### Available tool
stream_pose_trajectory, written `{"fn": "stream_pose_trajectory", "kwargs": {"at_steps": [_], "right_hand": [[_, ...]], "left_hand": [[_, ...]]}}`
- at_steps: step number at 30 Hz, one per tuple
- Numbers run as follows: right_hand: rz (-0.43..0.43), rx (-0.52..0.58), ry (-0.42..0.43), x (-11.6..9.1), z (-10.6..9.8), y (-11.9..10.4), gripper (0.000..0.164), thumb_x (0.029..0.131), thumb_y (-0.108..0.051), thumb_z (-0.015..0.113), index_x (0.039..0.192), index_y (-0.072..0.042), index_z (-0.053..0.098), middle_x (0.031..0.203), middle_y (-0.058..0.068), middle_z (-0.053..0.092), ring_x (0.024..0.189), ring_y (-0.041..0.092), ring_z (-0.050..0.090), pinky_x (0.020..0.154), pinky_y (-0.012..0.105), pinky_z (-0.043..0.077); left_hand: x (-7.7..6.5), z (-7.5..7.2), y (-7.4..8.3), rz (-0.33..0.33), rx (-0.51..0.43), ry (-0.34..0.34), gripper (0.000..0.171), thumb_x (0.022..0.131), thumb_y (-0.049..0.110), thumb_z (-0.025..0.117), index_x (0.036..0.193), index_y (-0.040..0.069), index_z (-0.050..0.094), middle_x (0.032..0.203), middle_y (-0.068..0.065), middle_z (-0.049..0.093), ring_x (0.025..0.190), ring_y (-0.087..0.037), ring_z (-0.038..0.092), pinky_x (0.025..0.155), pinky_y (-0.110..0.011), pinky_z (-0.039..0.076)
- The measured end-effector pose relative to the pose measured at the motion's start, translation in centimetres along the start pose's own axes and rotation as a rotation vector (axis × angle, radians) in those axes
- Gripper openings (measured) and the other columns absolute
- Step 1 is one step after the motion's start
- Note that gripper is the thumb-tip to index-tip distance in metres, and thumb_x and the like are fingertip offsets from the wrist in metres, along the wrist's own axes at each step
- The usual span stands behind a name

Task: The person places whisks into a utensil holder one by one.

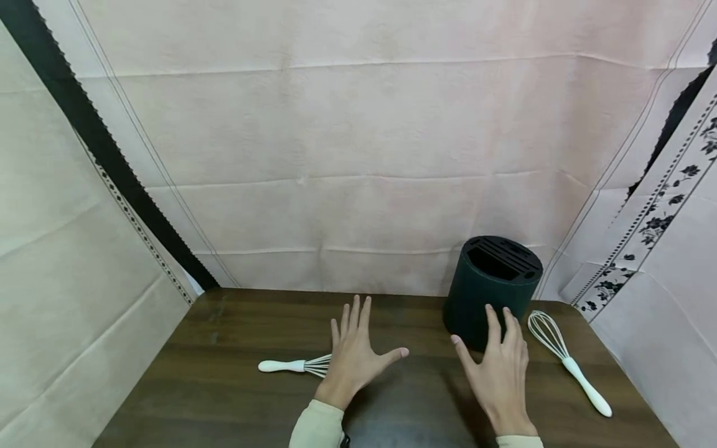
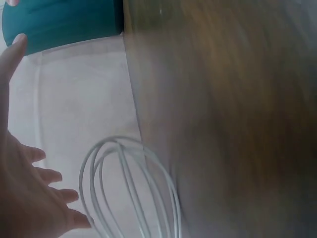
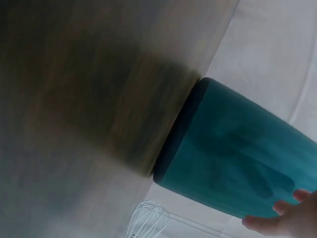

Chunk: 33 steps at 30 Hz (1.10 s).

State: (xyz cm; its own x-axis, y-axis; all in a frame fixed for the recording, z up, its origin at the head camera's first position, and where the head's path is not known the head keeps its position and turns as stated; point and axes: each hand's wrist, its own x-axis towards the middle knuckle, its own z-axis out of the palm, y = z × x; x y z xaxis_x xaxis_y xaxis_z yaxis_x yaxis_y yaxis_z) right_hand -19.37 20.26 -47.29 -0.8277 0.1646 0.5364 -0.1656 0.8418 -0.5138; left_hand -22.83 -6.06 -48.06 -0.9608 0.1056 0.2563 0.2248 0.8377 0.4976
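Observation:
A dark green knife block (image 1: 493, 292) with a slotted black top stands upright at the back right of the table. My right hand (image 1: 498, 373) is in front of it with fingers spread, holding nothing; whether a fingertip touches the block I cannot tell. To the left, my left hand (image 1: 355, 361) has its fingers extended and thumb out, with nothing in it. A whisk (image 1: 285, 366) with a white handle lies by the left hand, its wire head partly hidden behind that hand; the wires (image 2: 133, 188) show large in the left wrist view. Another white-handled whisk (image 1: 571, 364) lies right of the block.
The brown wooden table (image 1: 241, 404) reaches back to a pale cloth wall (image 1: 358, 155). Cloth also hangs at both sides, with a black band (image 1: 112, 149) on the left and a floral border (image 1: 655, 224) on the right.

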Motion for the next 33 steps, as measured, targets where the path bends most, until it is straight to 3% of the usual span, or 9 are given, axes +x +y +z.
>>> {"fn": "stream_pose_trajectory", "kwargs": {"at_steps": [4, 10, 17, 22, 28, 33], "right_hand": [[0.085, 0.082, 0.028, 0.7, -0.6, 0.8, 0.104, 0.094, -0.043, 0.081, 0.170, -0.014, 0.016, 0.172, 0.026, 0.012, 0.151, 0.057, 0.022, 0.113, 0.080, 0.024], [0.204, 0.188, 0.033, 2.6, -1.1, 1.4, 0.119, 0.093, -0.051, 0.080, 0.170, -0.017, -0.003, 0.175, 0.019, -0.002, 0.156, 0.051, 0.016, 0.110, 0.076, 0.033], [0.349, 0.288, 0.060, 3.8, -1.4, 2.7, 0.127, 0.088, -0.055, 0.083, 0.170, -0.024, -0.009, 0.176, 0.012, -0.003, 0.154, 0.049, 0.021, 0.111, 0.076, 0.032], [0.357, 0.356, 0.046, 4.5, -1.2, 3.2, 0.125, 0.088, -0.055, 0.082, 0.169, -0.033, -0.010, 0.176, 0.007, -0.004, 0.157, 0.046, 0.016, 0.117, 0.074, 0.026], [0.313, 0.423, 0.075, 5.5, -0.8, 3.5, 0.119, 0.089, -0.052, 0.083, 0.166, -0.045, -0.008, 0.175, 0.007, 0.003, 0.157, 0.042, 0.017, 0.121, 0.071, 0.021], [0.301, 0.472, 0.092, 6.1, -0.7, 4.0, 0.117, 0.090, -0.047, 0.083, 0.167, -0.043, -0.005, 0.175, 0.008, 0.005, 0.159, 0.037, 0.014, 0.123, 0.070, 0.018]], "left_hand": [[0.6, 0.3, 0.6, 0.027, -0.103, -0.030, 0.129, 0.075, 0.093, 0.062, 0.171, 0.023, 0.013, 0.178, -0.008, 0.008, 0.163, -0.037, 0.009, 0.126, -0.067, 0.011], [2.0, 0.3, 1.4, 0.069, -0.142, -0.047, 0.125, 0.077, 0.091, 0.063, 0.171, 0.028, 0.011, 0.178, -0.002, 0.009, 0.163, -0.034, 0.011, 0.127, -0.064, 0.016], [2.4, 1.2, 2.3, 0.044, -0.299, -0.141, 0.120, 0.076, 0.088, 0.070, 0.169, 0.041, 0.010, 0.177, 0.007, 0.011, 0.160, -0.028, 0.023, 0.119, -0.064, 0.035], [2.2, 2.5, 2.3, -0.009, -0.396, -0.161, 0.118, 0.077, 0.080, 0.077, 0.169, 0.039, 0.016, 0.176, 0.004, 0.020, 0.157, -0.028, 0.031, 0.117, -0.061, 0.040], [2.4, 3.5, 2.7, -0.033, -0.498, -0.126, 0.112, 0.077, 0.073, 0.082, 0.167, 0.040, 0.024, 0.172, 0.001, 0.030, 0.155, -0.031, 0.036, 0.116, -0.063, 0.040], [2.8, 4.3, 3.2, -0.018, -0.576, -0.099, 0.105, 0.081, 0.068, 0.083, 0.165, 0.037, 0.029, 0.169, 0.000, 0.035, 0.151, -0.033, 0.041, 0.115, -0.060, 0.042]]}}
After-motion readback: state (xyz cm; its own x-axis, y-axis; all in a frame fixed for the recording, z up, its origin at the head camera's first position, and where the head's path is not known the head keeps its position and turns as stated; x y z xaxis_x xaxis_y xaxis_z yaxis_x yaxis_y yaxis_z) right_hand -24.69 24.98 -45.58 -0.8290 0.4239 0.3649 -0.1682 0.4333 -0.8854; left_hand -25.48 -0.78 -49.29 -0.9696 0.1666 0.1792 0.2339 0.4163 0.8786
